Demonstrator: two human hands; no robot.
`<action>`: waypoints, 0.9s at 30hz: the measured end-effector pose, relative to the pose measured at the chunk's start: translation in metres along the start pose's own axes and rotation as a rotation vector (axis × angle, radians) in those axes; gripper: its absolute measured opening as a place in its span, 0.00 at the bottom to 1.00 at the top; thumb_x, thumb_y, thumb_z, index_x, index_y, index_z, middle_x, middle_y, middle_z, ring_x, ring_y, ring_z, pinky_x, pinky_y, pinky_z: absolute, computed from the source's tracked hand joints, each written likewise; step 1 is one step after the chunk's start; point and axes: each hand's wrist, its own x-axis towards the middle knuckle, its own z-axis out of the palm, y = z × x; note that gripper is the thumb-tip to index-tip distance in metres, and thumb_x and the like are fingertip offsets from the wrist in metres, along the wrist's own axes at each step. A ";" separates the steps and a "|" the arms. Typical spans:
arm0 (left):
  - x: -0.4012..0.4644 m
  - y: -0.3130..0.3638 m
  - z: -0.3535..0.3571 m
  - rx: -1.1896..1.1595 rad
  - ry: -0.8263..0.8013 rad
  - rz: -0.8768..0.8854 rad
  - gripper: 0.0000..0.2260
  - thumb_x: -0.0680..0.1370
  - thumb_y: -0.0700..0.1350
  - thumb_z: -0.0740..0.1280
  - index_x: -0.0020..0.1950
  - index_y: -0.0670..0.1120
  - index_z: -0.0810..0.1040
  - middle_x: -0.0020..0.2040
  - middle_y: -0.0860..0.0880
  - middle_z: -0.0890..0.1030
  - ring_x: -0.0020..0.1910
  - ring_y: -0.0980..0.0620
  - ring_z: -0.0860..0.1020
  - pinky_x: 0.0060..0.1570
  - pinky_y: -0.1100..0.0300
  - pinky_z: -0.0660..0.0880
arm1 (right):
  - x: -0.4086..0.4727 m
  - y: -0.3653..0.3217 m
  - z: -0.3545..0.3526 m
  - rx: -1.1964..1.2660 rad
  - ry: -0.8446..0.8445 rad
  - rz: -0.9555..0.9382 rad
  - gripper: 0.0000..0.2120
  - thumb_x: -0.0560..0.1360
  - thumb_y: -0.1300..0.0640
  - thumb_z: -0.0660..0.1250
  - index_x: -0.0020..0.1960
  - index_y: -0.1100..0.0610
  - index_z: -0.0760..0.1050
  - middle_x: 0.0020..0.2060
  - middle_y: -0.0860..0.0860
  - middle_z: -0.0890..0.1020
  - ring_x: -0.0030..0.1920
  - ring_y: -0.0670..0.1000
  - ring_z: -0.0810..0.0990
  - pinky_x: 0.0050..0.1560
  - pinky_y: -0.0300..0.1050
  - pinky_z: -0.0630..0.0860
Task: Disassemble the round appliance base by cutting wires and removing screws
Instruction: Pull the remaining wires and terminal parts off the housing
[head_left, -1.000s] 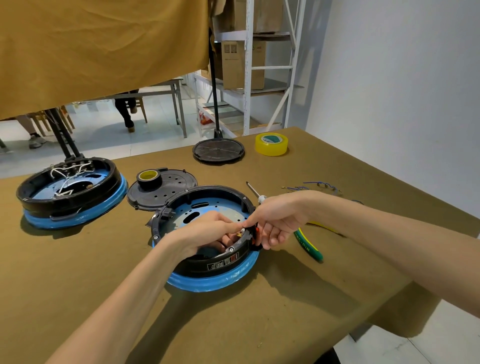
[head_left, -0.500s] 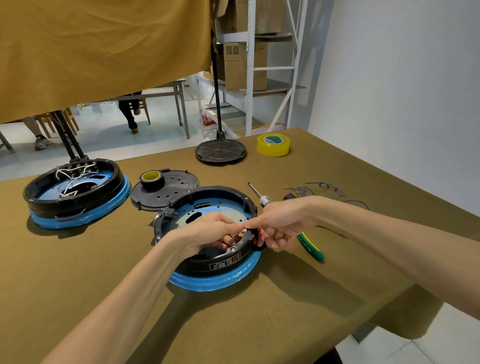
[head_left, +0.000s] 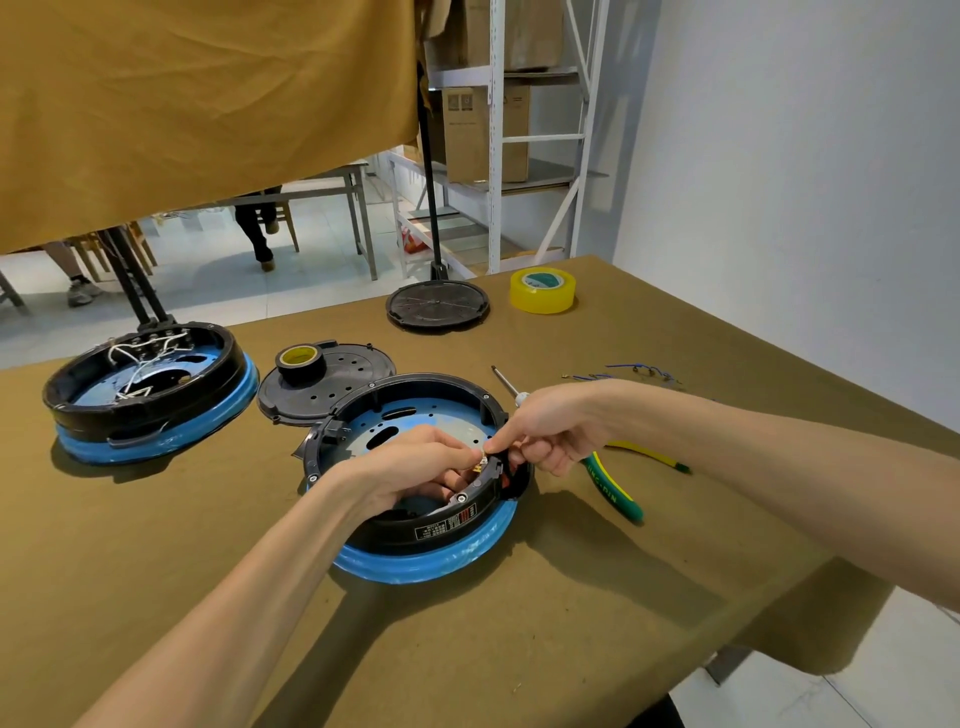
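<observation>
Still bent over the round appliance base (head_left: 415, 499) at the table's (head_left: 519, 649) near centre, both hands hold as a second ago: left hand (head_left: 415, 462) and right hand (head_left: 550, 426), each grip pinching a small fitting (head_left: 482, 461) at its right rim; removal apparently unfinished.

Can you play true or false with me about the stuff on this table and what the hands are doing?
1. Both hands are at the near round base. True.
2. The pliers are in the right hand. False: they lie on the table.
3. The far round base has white wires in it. True.
4. The yellow tape roll sits on the near base. False: it sits far back on the table.
5. A screwdriver lies behind the right hand. True.
</observation>
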 end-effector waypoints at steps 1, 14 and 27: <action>0.000 0.000 0.000 -0.004 -0.008 0.001 0.12 0.83 0.46 0.67 0.58 0.39 0.83 0.35 0.49 0.80 0.32 0.55 0.76 0.34 0.64 0.74 | -0.001 0.001 0.000 -0.028 0.002 -0.014 0.20 0.83 0.48 0.65 0.35 0.55 0.73 0.23 0.47 0.69 0.23 0.46 0.65 0.24 0.36 0.63; 0.001 -0.004 -0.001 0.009 -0.024 0.042 0.11 0.83 0.46 0.66 0.54 0.40 0.84 0.34 0.50 0.79 0.31 0.56 0.76 0.31 0.65 0.74 | 0.000 0.009 0.001 -0.097 -0.049 0.015 0.24 0.82 0.38 0.62 0.40 0.56 0.77 0.27 0.48 0.73 0.24 0.45 0.67 0.24 0.35 0.63; -0.001 0.000 0.002 0.049 -0.022 0.064 0.09 0.84 0.45 0.65 0.52 0.44 0.84 0.33 0.51 0.80 0.30 0.57 0.77 0.30 0.66 0.74 | -0.003 0.012 0.006 -0.023 -0.022 0.027 0.24 0.82 0.38 0.63 0.44 0.59 0.78 0.29 0.51 0.76 0.27 0.47 0.72 0.27 0.35 0.70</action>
